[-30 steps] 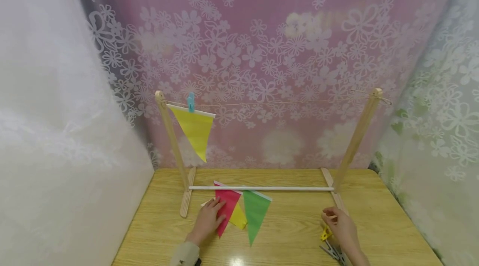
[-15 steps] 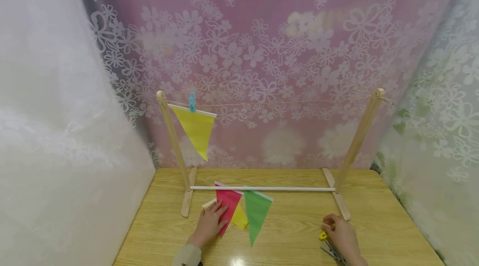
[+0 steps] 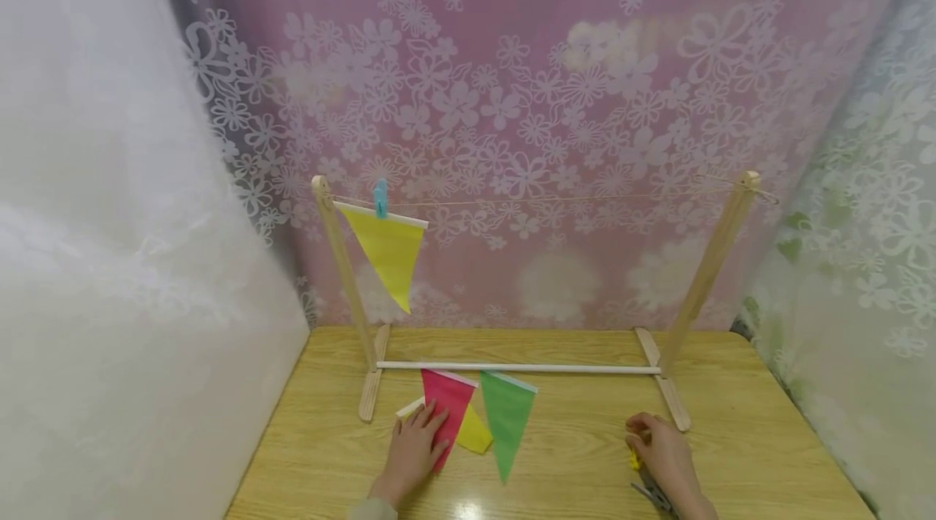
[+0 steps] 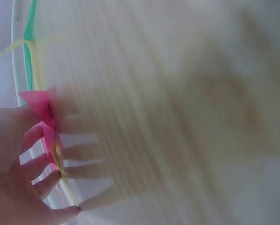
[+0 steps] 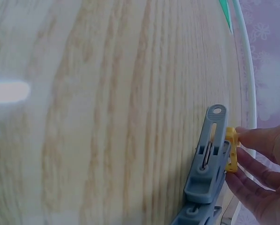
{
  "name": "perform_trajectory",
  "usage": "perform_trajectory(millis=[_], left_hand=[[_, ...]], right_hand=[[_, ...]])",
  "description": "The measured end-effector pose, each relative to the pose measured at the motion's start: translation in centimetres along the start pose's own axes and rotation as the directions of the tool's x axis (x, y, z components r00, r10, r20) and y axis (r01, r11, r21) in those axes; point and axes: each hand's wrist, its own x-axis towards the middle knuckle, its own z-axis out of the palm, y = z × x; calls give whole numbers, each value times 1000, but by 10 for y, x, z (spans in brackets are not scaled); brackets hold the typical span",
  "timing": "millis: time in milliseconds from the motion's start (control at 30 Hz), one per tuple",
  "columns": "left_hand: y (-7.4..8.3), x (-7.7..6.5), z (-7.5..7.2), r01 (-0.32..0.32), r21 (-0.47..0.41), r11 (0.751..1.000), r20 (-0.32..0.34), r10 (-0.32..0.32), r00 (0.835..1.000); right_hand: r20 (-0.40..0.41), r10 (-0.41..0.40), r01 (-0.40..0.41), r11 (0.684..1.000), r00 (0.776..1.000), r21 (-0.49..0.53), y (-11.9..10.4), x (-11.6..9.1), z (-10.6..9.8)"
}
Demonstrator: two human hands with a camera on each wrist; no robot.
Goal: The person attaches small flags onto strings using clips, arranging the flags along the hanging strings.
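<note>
Slid nearer: red triangular flag [image 3: 458, 403], white-edged, under left hand [image 3: 411, 455].

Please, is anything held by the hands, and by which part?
The right hand touches the yellow clothespin; whether it grips cannot be told. The left hand rests on the red pennant.

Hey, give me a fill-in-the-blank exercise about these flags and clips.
The hanging flag is ____.
Its clip is ____.
The lower flag clear of the left hand is ____.
Near the right hand, the clips beside the yellow clip are ____.

Missing words: yellow; blue; green; gray.
</note>
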Motion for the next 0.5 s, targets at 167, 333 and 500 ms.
perform_trajectory(millis=[167, 333, 500], left_hand=[[8, -9, 4, 36, 32, 999, -18, -35, 999], [14, -14, 5, 73, 48, 996, -13, -72, 997], [15, -8, 1, 54, 64, 996, -47, -51, 998]], right_hand=[[-17, -25, 25, 1000, 1000, -3, -1, 0, 1], [-2, -39, 39, 999, 999, 3, -1, 2, 2], [4, -51, 51, 999, 999, 4, 0, 4, 3]])
